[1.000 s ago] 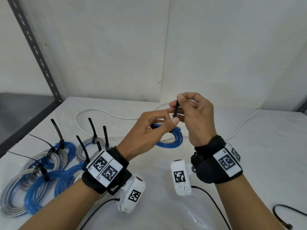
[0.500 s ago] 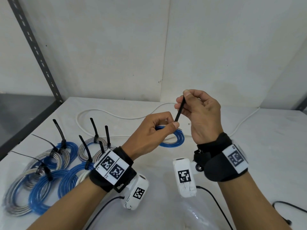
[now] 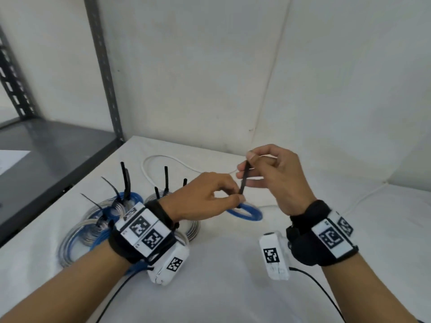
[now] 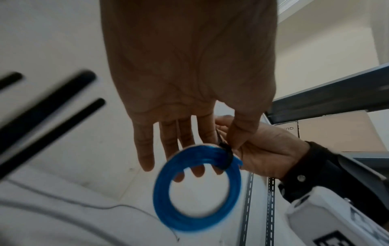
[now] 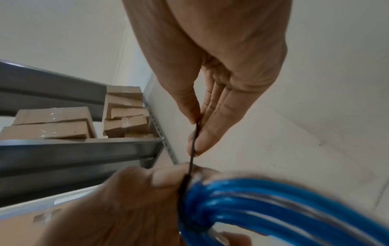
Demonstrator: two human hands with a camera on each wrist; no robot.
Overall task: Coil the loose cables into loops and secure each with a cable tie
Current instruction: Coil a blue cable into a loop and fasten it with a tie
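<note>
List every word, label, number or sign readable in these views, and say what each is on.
No text reads clearly in any view.
Wrist bands and: black-and-white square code patterns, no letters.
White wrist cameras and: the same kind of code squares, no words.
Cardboard box in the left wrist view: a small dark mark near its corner, too small and blurred to read.

A storeroom or stockroom corner, as seen from where I work. At the left of the head view, a grey slotted-steel shelving upright and a grey shelf board; in the right wrist view, taped cardboard boxes stacked on the racking. Bare white walls meet above my white-covered table, with tied cable coils at lower left.
</note>
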